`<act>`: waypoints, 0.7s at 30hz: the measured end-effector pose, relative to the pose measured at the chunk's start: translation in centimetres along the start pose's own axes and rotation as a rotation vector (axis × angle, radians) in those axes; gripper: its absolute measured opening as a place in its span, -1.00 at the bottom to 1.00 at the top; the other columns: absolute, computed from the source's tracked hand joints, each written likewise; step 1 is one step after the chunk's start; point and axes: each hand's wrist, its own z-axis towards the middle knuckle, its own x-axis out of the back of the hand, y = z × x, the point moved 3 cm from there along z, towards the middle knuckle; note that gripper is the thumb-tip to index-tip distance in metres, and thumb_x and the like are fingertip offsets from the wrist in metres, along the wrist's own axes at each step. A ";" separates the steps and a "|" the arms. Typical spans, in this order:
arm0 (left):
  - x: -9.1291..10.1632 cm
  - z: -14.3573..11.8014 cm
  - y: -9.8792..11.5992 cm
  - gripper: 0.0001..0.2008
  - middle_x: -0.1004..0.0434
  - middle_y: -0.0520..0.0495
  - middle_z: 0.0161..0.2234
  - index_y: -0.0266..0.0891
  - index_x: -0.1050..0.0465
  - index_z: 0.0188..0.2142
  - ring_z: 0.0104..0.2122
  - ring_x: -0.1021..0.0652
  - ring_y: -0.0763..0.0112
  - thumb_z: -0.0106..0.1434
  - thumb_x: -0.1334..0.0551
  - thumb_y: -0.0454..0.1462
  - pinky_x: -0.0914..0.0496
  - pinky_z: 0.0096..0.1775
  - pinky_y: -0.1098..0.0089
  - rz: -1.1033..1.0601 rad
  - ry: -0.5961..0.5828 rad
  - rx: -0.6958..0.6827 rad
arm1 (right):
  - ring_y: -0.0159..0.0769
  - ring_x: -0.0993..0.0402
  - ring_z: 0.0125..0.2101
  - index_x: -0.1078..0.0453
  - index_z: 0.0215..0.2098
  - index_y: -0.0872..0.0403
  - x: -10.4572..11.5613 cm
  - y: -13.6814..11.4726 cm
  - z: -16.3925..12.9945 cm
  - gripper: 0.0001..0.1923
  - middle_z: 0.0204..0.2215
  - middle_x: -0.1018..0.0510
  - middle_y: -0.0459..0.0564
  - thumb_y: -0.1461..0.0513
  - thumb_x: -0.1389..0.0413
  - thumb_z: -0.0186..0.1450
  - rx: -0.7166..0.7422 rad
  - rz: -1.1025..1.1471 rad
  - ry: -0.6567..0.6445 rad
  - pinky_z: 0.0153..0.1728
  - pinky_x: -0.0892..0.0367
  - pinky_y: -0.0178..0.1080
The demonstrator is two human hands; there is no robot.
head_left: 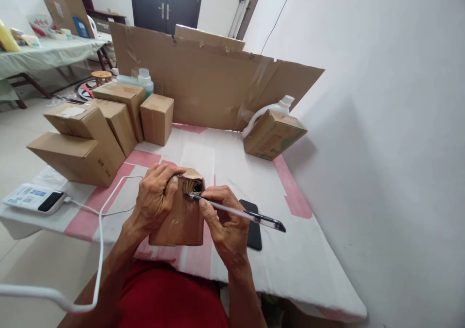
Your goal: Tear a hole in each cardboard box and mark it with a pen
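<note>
Pinching a pen [236,210] near its tip, the right hand's [227,226] fingers set it against the torn hole [197,187] in a box [178,225] at the worktop's [290,255] near edge; the left hand's [156,195] fingers clamp its upper corner. Best brace firmly, press gently. Count: one pen, one phone [255,236], six other boxes [156,123].

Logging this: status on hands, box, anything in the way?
Left hand holds box. Right hand holds pen, tip at hole. Phone beside right hand.
</note>
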 end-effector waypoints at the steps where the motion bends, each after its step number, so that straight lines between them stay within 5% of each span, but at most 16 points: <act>1: 0.0 0.0 0.0 -0.68 -0.62 -0.10 -0.12 -0.26 -0.56 -0.03 -0.09 -0.52 0.20 0.50 -0.02 -0.31 -0.37 0.02 0.19 0.000 0.001 0.001 | -0.31 -0.49 -0.25 -0.50 -0.18 0.00 0.2 0.0 -0.2 -0.91 -0.26 -0.52 -0.05 0.30 -0.16 0.45 -0.008 -0.001 -0.005 -0.35 -0.37 -0.31; 9: 0.1 0.2 0.2 -0.68 -0.65 -0.07 -0.13 -0.22 -0.57 -0.05 -0.12 -0.54 0.21 0.49 -0.02 -0.29 -0.40 0.01 0.20 0.028 0.007 0.010 | -0.35 -0.52 -0.31 -0.46 -0.22 0.02 2.4 0.1 -1.0 -0.94 -0.21 -0.55 -0.04 0.23 -0.19 0.45 -0.096 0.036 0.141 -0.43 -0.37 -0.34; 11: 0.1 0.3 0.2 -0.68 -0.65 -0.07 -0.14 -0.21 -0.57 -0.05 -0.12 -0.54 0.21 0.48 -0.02 -0.29 -0.41 0.00 0.21 0.031 0.005 0.009 | -0.38 -0.54 -0.41 -0.41 -0.20 0.02 3.3 1.6 -1.2 -0.88 -0.13 -0.60 0.01 0.15 -0.19 0.46 -0.198 0.120 0.240 -0.56 -0.31 -0.36; 13: 0.1 0.2 0.1 -0.68 -0.65 -0.07 -0.12 -0.22 -0.57 -0.05 -0.10 -0.55 0.21 0.49 -0.03 -0.29 -0.41 0.01 0.22 0.032 0.002 0.006 | -0.41 -0.46 -0.55 -0.35 -0.23 0.02 3.9 4.1 -1.6 -0.80 -0.25 -0.62 -0.03 0.09 -0.18 0.46 -0.327 0.107 0.273 -0.63 -0.22 -0.36; 16: 0.3 0.2 0.0 -0.68 -0.65 -0.11 -0.10 -0.24 -0.58 -0.05 -0.08 -0.57 0.19 0.49 -0.03 -0.26 -0.40 0.02 0.20 0.051 0.016 -0.012 | -0.39 -0.38 -0.60 -0.26 -0.36 0.01 4.2 8.6 -3.1 -0.73 -0.54 -0.47 -0.19 0.12 -0.13 0.47 -0.529 -0.311 0.101 -0.53 -0.24 -0.34; 21: 0.4 0.6 -0.1 -0.64 -0.66 -0.15 -0.09 -0.25 -0.60 -0.04 -0.08 -0.58 0.10 0.51 -0.03 -0.21 -0.40 0.02 0.13 0.095 0.032 -0.043 | -0.22 -0.56 -0.35 -0.36 -0.36 0.04 3.1 13.3 -6.8 -0.82 -0.38 -0.64 0.01 0.31 -0.16 0.42 -0.723 -0.772 -0.083 -0.34 -0.24 -0.28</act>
